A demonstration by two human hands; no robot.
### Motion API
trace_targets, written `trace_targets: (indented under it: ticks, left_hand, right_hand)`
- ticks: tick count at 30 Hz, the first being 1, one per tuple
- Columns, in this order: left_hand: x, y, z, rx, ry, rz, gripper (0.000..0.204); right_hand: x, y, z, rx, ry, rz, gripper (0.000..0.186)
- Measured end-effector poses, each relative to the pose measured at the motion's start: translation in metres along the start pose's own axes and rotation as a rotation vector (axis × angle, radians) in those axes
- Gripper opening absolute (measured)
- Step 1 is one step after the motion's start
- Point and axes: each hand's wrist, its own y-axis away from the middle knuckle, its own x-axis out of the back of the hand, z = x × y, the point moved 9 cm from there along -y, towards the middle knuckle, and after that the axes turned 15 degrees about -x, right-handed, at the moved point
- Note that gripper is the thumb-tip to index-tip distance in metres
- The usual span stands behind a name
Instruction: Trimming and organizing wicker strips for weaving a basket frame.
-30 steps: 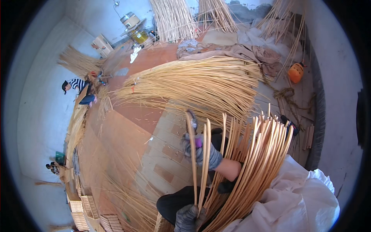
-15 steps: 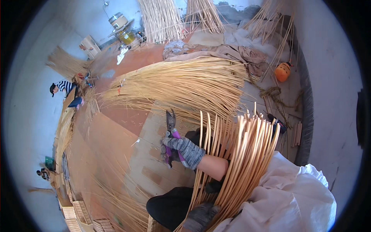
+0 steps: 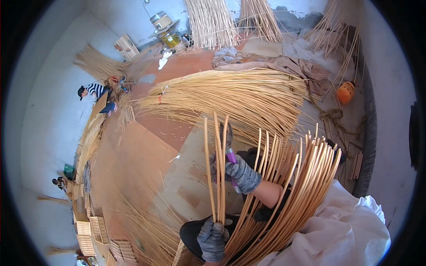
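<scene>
Left edge, lower: wicker baskets (image 3: 100,229) stacked against the wall side. Above them, upper left: a co-worker (image 3: 95,90) in a striped top and dark cap, seated, bent over, small in view. Farther along, top left of centre: a pot (image 3: 160,21) on a stand, with a white rag (image 3: 164,60) on the floor below it.

Centre: heap (image 3: 230,97) of long pale canes lying across the floor, tied near its left, narrower end.

Lower centre: left hand (image 3: 211,241), grey glove, fingers closed around the lower part of three rods (image 3: 218,177). Rods near upright, tips at mid-frame, slightly fanned.

Just right of the rods: shears (image 3: 231,158), purple grips, dark blades pointing up, partly behind the rods; blade gap cannot be told. Right hand (image 3: 245,175), also gloved, grasps the shears by the grips.

Right of both hands: bundle (image 3: 301,186) of thicker rods, leaning, tips up; the right forearm passes among them. Lower right: white cloth (image 3: 333,221) beside the bundle. Upper right: rope (image 3: 332,115), tangled on the floor, and a rounded orange toy (image 3: 345,92).
</scene>
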Motion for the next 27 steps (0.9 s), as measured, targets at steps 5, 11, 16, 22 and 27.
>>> trace_targets:
  ticks: [5, 11, 16, 22, 27]
  left_hand:
    - [-0.002, 0.002, 0.013, -0.091, -0.125, 0.047, 0.031]
    - [-0.009, 0.008, 0.009, -0.015, -0.117, 0.056, 0.032]
    - [-0.005, 0.01, 0.003, 0.057, -0.045, 0.031, 0.033]
    - [-0.001, 0.014, 0.015, -0.037, -0.09, 0.053, 0.025]
    - [-0.001, 0.014, 0.022, -0.092, -0.167, 0.073, 0.026]
  right_hand:
    - [0.003, 0.009, -0.032, 0.193, 0.174, 0.212, 0.031]
    - [0.003, 0.018, -0.052, 0.4, 0.418, 0.393, 0.019]
    - [0.016, 0.017, -0.04, 0.131, 0.437, 0.397, 0.014]
    - [-0.018, 0.002, -0.04, 0.22, 0.023, -0.221, 0.04]
    - [-0.007, 0.004, -0.043, 0.289, 0.176, -0.077, 0.046]
